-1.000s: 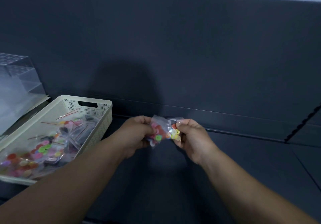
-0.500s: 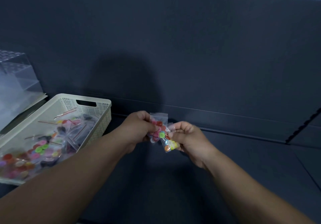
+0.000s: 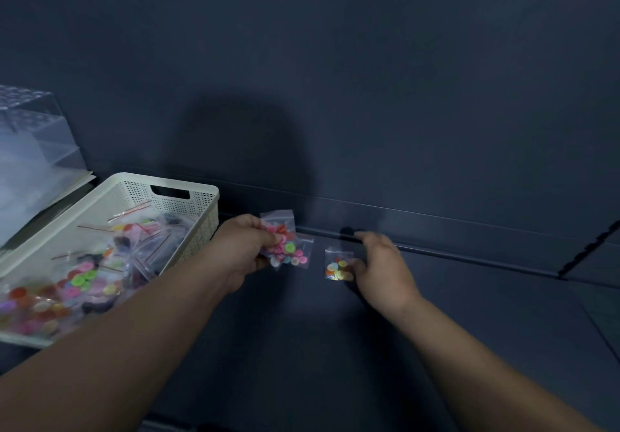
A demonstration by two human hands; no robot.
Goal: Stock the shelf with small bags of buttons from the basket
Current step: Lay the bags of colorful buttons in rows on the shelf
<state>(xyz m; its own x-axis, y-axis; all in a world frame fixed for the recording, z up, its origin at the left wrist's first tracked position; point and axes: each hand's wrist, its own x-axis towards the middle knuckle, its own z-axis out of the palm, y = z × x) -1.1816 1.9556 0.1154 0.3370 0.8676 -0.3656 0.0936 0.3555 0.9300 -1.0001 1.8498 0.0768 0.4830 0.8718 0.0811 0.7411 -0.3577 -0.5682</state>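
Counting one basket (image 3: 134,180); left hand (image 3: 242,253) pinching two button bags (image 3: 286,247); right hand (image 3: 380,265), fingers relaxed, touching single bag (image 3: 338,266), now on shelf (image 3: 335,347), earlier held aloft.

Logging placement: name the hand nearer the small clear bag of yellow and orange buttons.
Right. The right hand touches the small clear bag of yellow and orange buttons; the left hand is apart, to its left.

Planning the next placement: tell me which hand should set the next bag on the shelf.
Right, probably. The right hand is by the yellow-button bag on the shelf, while the left hand grips the pink-button bags.
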